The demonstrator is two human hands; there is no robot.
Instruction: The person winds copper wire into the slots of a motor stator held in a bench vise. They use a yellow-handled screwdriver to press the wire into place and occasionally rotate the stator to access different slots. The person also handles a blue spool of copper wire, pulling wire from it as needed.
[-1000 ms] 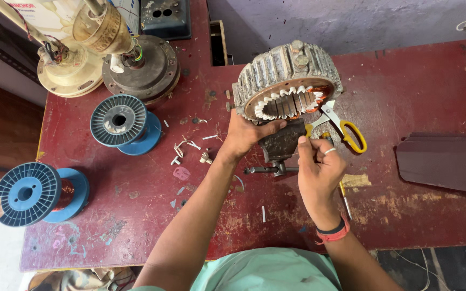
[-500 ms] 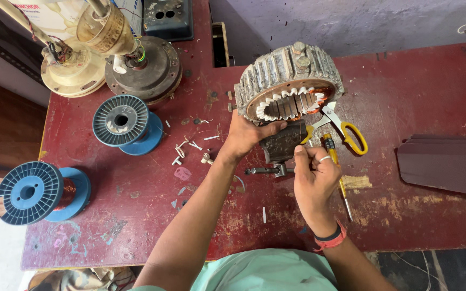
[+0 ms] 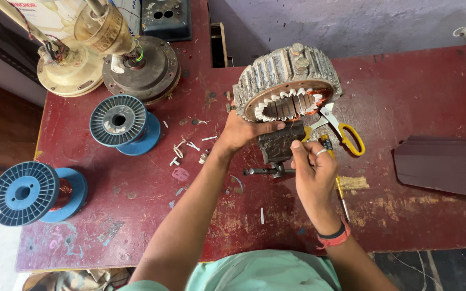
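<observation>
Stator (image 3: 287,81), a ring with copper windings clamped in a small vise (image 3: 279,145) at upper centre of the head view, is steadied by the left hand (image 3: 244,132) gripping its lower rim, while the right hand (image 3: 311,167), fingers pinched closed on something too small to tell, works at the slots; the next move seemingly calls for careful fingertip aim.

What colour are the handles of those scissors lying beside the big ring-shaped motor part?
Yellow. The scissors show clearly in the head view.

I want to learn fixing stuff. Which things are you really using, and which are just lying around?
Using: left hand on the stator ring; small vise; right hand beside it.

Lying around: scissors, two blue spools, fan motors, dark blade.
</observation>
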